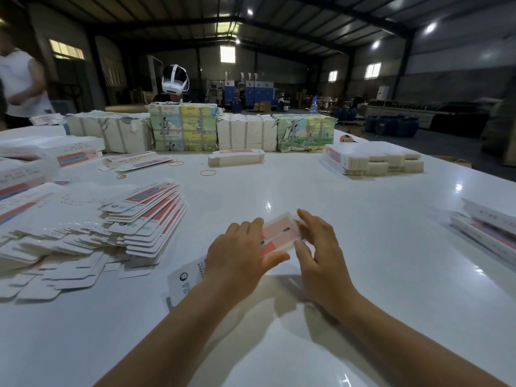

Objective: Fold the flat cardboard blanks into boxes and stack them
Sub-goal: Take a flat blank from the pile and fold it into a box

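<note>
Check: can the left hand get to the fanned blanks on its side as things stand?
Probably yes, once freed. The left hand holds the box with the right hand; only bare table lies between it and the fanned blanks.

A packing workshop in a large industrial shed: dark steel roof trusses (pixel 279 29), corrugated walls and high windows (pixel 227 53). On a long white surface (pixel 321 185) lie strapped bundles (pixel 184 127) of printed card and fanned flat blanks (pixel 145 219). Blue machines (pixel 248 90) and drums (pixel 391 125) stand at the back.
</note>
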